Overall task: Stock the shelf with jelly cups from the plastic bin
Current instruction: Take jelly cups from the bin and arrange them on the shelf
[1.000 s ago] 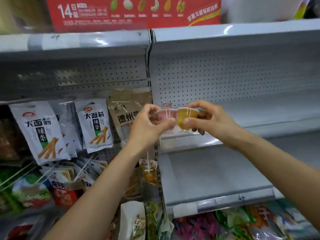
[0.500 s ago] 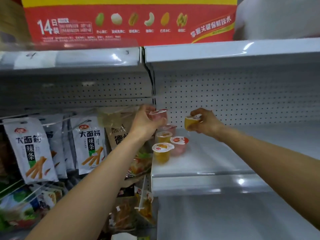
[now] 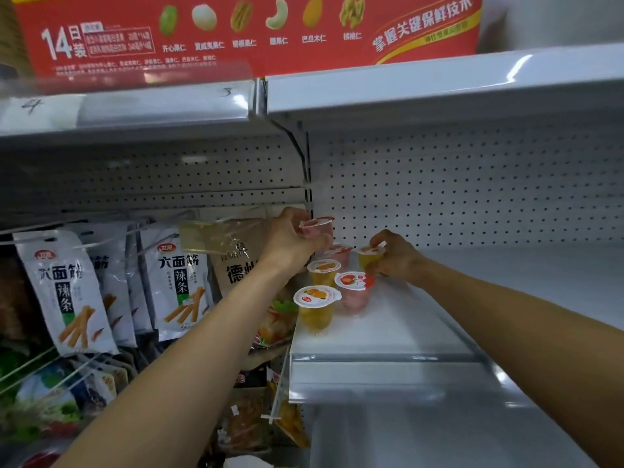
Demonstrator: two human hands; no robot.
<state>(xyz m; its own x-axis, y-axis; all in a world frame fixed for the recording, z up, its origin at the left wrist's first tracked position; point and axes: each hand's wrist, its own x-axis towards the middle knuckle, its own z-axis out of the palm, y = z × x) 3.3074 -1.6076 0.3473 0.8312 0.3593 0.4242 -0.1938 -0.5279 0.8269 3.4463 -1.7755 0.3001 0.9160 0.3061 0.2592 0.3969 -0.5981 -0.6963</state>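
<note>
White metal shelf (image 3: 422,332) was part stocked: left hand (image 3: 290,243) held a pink plastic jelly cup (image 3: 319,231), right hand (image 3: 396,256) a yellow one (image 3: 369,256); both needed setting down.

This is a shop, most likely a grocery or a small supermarket. White metal shelves (image 3: 398,336) with a perforated back panel (image 3: 472,184) and clear price-label strips (image 3: 371,378) fill the right of the frame. At the left, many identical snack bags (image 3: 67,292) hang in rows, and a red nut carton (image 3: 236,32) stands at the top.
</note>
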